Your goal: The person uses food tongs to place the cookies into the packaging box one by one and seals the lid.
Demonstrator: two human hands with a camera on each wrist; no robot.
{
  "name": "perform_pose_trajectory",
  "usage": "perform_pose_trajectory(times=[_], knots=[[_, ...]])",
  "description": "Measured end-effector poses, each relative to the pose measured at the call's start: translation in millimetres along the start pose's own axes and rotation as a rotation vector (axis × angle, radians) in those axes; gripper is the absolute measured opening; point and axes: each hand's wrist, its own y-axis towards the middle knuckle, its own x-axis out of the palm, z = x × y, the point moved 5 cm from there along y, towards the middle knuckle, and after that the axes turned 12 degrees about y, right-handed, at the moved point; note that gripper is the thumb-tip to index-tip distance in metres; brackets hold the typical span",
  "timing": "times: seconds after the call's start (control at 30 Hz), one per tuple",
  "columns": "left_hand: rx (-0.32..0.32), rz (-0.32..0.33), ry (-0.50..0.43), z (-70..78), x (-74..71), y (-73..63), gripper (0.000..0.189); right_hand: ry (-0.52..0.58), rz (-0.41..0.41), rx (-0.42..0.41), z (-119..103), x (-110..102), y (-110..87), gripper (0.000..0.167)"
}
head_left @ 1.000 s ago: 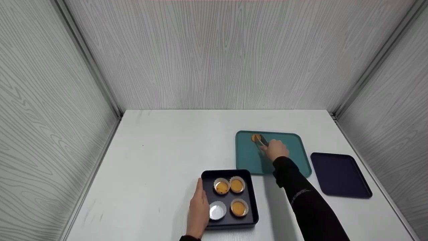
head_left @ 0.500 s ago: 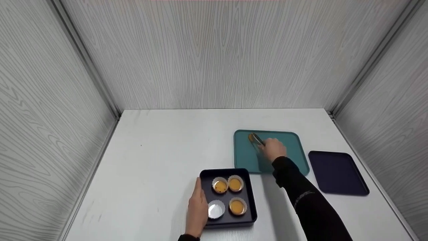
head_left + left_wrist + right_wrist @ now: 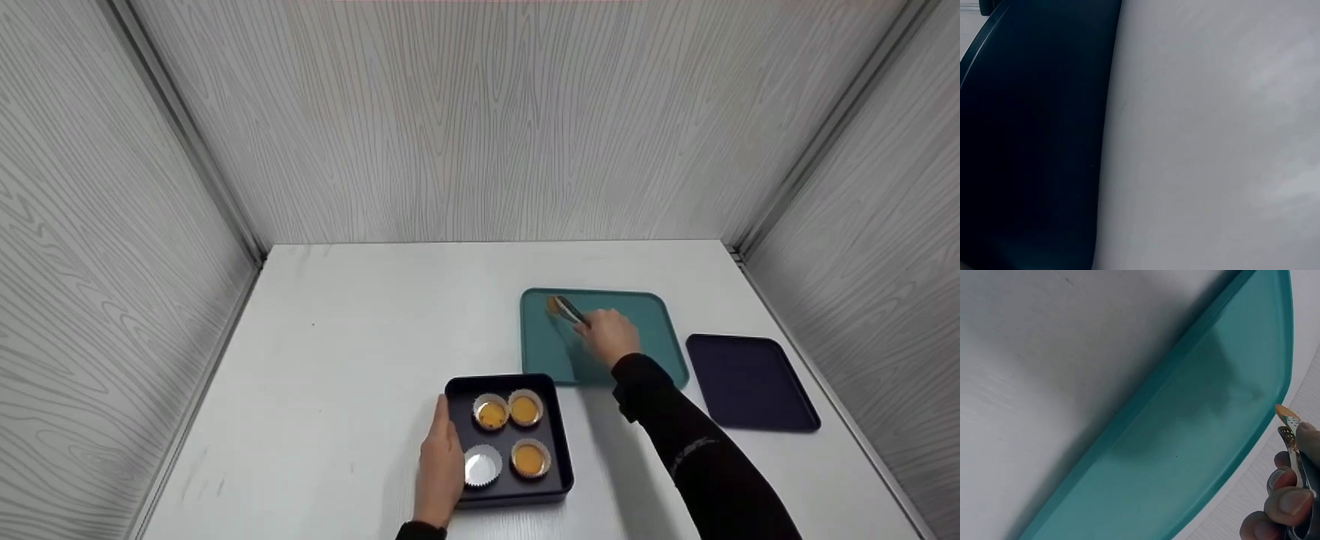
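In the head view my right hand [image 3: 611,337] grips a pair of metal tongs [image 3: 571,310] over the teal tray [image 3: 660,322]. A small golden-brown round piece, like a little cake [image 3: 553,305], is at the tongs' tips, tilted. The right wrist view shows the perforated tong heads [image 3: 1292,430], with the orange-brown edge of the piece at their end. My left hand [image 3: 441,469] lies with straight fingers along the left wall of a dark square baking pan [image 3: 501,499]. Inside stand three pleated cups with yellow contents [image 3: 530,459] and one bare silvery-white cup [image 3: 482,465].
A flat dark purple tray [image 3: 750,382] lies to the right of the teal one. The white table [image 3: 360,360] is enclosed by grey wood-grain panels [image 3: 480,135] at the back and sides. The pan's back right corner is close to the teal tray's front edge.
The tongs have taken hold of the round piece, which has turned from flat to tilted and shifted slightly left with the right hand. The left hand stays at the pan.
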Motion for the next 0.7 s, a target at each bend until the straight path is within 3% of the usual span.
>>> perform_pose_trajectory(times=[0.7], knots=[[0.005,-0.010,0.019,0.8,-1.3,-1.5,0.052,0.072,0.052,-0.148,-17,-15,-26.9,0.017]])
